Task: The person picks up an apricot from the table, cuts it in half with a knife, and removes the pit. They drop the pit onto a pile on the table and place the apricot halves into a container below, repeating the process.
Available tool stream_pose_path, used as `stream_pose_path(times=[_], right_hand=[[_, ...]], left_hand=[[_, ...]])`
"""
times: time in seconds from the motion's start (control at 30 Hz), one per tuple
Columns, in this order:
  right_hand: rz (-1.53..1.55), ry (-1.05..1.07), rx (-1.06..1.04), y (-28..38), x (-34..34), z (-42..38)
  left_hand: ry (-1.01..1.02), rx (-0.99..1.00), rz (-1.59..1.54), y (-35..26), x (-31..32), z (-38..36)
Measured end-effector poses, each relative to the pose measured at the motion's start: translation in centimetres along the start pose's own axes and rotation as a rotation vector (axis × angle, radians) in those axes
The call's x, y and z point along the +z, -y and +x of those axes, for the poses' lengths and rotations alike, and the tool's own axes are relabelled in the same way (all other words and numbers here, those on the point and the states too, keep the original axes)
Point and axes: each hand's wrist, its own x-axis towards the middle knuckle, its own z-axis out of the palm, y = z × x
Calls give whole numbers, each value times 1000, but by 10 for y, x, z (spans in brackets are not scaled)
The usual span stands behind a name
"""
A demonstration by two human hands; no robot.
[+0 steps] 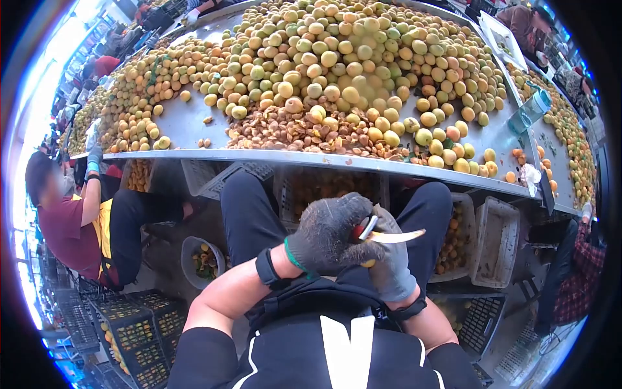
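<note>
My left hand (332, 232), in a dark grey glove, is closed above my lap, its fingers meeting those of my right hand (390, 259), which wears a lighter grey glove. A curved knife blade (396, 237) with a pale, yellowish tint points right from between the hands, and a bit of red and white handle shows at its base. A small piece of yellow fruit (368, 264) peeks out under the fingers. Which hand grips the knife and which the fruit is hard to tell, as the fingers overlap.
A metal table (194, 123) ahead bears heaped apricots (337, 52) and a pile of brown pits (291, 129). A bottle (531, 111) stands at its right. Below are crates (495, 243) and a bucket (202, 259). One co-worker (78, 220) sits left, another (573, 279) right.
</note>
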Motion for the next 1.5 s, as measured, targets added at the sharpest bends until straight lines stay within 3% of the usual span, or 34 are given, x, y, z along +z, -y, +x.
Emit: stream_pose_path(times=[0.07,0.1,0.13,0.2,0.27,0.37,0.47,0.5,0.53,0.57,0.6,0.67,0.73,0.8,0.83,0.87,0.93,0.97,1.0,1.07,1.1,1.13,1.2,1.23,1.33,1.37,1.4,1.47,1.5], right_hand=[[1344,-60,693,15,2,3],[1086,-5,522,16,0,3],[1086,-5,518,10,1,1],[1588,-85,862,-6,4,-7],[1615,-68,793,1,4,-6],[1609,-61,914,-16,14,-12],[1369,-13,829,-3,7,-3],[644,-22,449,7,-1,1],[-77,-31,56,12,-5,4],[-240,-260,-69,9,1,0],[-239,-260,-67,13,5,-1],[710,-531,387,32,8,2],[603,-525,343,26,4,2],[171,-477,-70,11,6,2],[106,-469,-114,11,5,5],[107,-466,-114,7,6,5],[5,-422,-134,-8,12,8],[240,-402,171,-8,17,4],[238,-406,168,-10,17,5],[767,-261,581,-11,15,8],[429,-287,397,-11,17,1],[432,-287,397,-10,11,0],[55,72,-9,-9,-4,0],[257,28,184,-7,2,-2],[141,16,99,6,-12,-1],[162,-55,269,13,-11,-2],[160,-56,273,14,-12,-6],[-275,-299,14,13,-12,-9],[-273,-297,15,12,-11,-8]], left_hand=[[84,10,63,1,-4,5],[122,52,103,0,-2,7],[157,95,147,0,-2,9],[139,122,138,1,3,3],[72,71,111,0,8,-3],[123,58,116,0,4,-3],[150,16,83,-6,-1,3],[149,12,84,-3,4,-1],[17,25,38,5,14,-7],[-114,37,-10,6,21,-9],[-113,35,-9,5,27,-11],[-220,-88,-276,-2,36,-14],[-232,-129,-375,-5,47,-21],[-289,-250,-371,-1,61,-32],[-274,-198,-167,-1,60,-30],[-276,-200,-168,6,64,-34],[-235,-74,199,25,68,-38],[-179,-45,301,29,63,-37],[-180,-40,300,27,58,-41],[-21,-669,-311,-11,24,-18],[-62,-356,-126,0,25,-23],[-61,-357,-122,1,21,-20],[34,-96,7,3,11,-12],[151,-105,36,0,4,-6],[148,-81,-27,1,12,-5],[148,-83,-29,2,18,-6],[51,-55,-72,3,26,-8],[-48,-28,-109,-4,40,-10],[-146,-131,-408,-13,49,-11]])
